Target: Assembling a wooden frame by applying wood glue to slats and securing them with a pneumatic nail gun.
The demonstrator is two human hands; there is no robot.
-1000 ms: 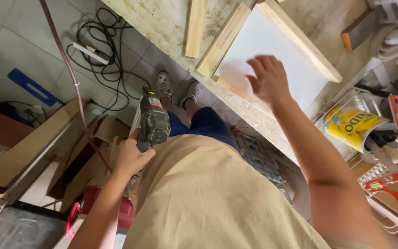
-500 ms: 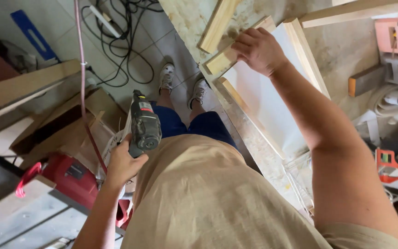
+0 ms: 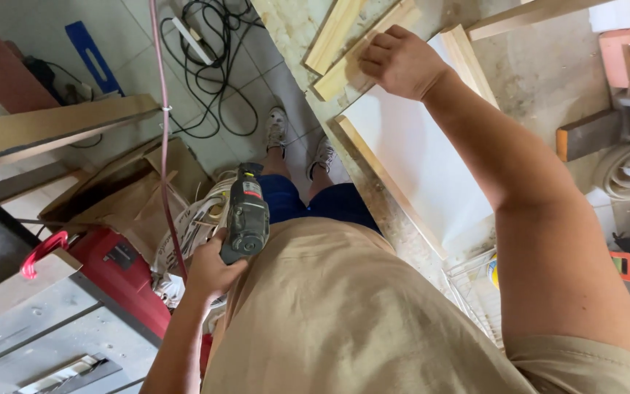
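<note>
Head view, looking straight down past a tan shirt to blue shorts and white shoes (image 3: 299, 138) on a tiled floor (image 3: 122, 44).

Left hand (image 3: 209, 266): grip wrapped tight about the handle of a dark power tool (image 3: 246, 219), held low at the hip, nose toward the floor, well apart from the worktop (image 3: 534, 66). Whether a finger rests on the trigger: cannot tell.

Right hand (image 3: 402, 62): arm stretched forward, fingers curled and pressing down on a pale wooden strip (image 3: 362, 51) lying at the far edge of a white panel (image 3: 417, 160). Second strip (image 3: 333, 33) just beside the first; further strips (image 3: 384, 182) along the panel's near and far sides, forming a frame on the worktop.

Surroundings: red cord (image 3: 163, 138) hanging down the left side, passing near the tool; black cables (image 3: 209, 58) coiled on the floor; red machine (image 3: 114, 266) and grey saw table (image 3: 45, 328) at lower left; cardboard (image 3: 140, 190) between them and the legs.

Likely hazards, as judged from this arrangement:
- tool running while carried beside the thigh, if the trigger is squeezed by accident;
- red cord catching on the tool as it rises;
- strip sliding out of line under one-handed pressure, unclamped;
- tripping on loose cables underfoot.
</note>
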